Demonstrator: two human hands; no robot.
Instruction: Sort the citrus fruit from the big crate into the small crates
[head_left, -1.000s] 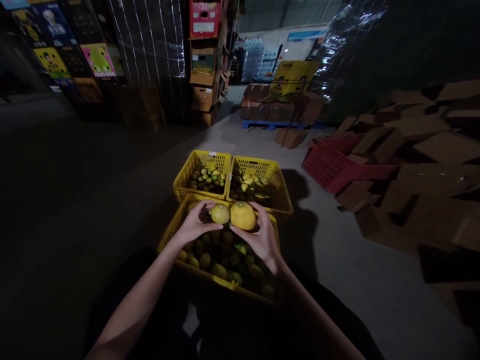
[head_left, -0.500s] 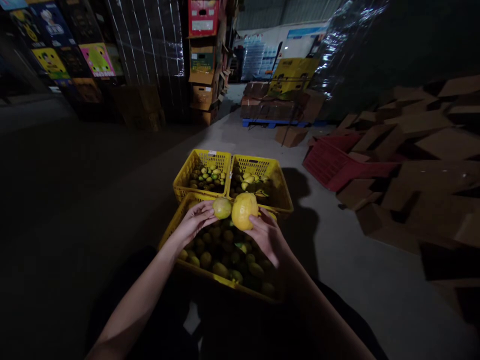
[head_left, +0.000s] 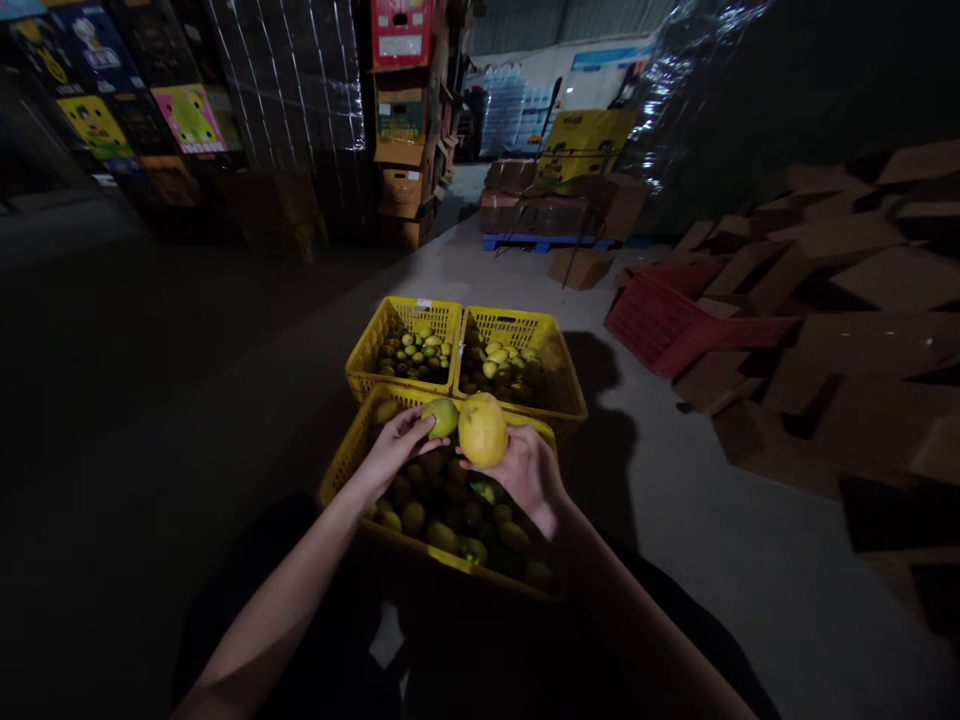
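In my left hand [head_left: 397,447] is a small green-yellow lemon [head_left: 441,418], gripped between thumb and fingers. My right hand [head_left: 529,470] is closed round a larger yellow lemon [head_left: 482,430], held just beside the green one. Both hands are above the near yellow crate [head_left: 420,548], where many greenish lemons [head_left: 442,537] lie in shadow. Behind it stand two more yellow crates side by side. The left crate [head_left: 364,345] holds small green and yellow lemons [head_left: 416,348]; the right crate [head_left: 562,365] holds yellow and greenish ones [head_left: 499,358].
Flattened cardboard boxes [head_left: 862,370] and a red crate [head_left: 660,320] are heaped on the right. Farther back, a blue pallet [head_left: 547,242] carries boxes. Stacked cartons [head_left: 401,130] and a wrapped stack [head_left: 292,100] rise at the back left. The floor [head_left: 262,310] is grey and dim.
The yellow lemon has turned in my right hand and shifted slightly left and down. The green lemon in my left hand has turned too and moved a little left.
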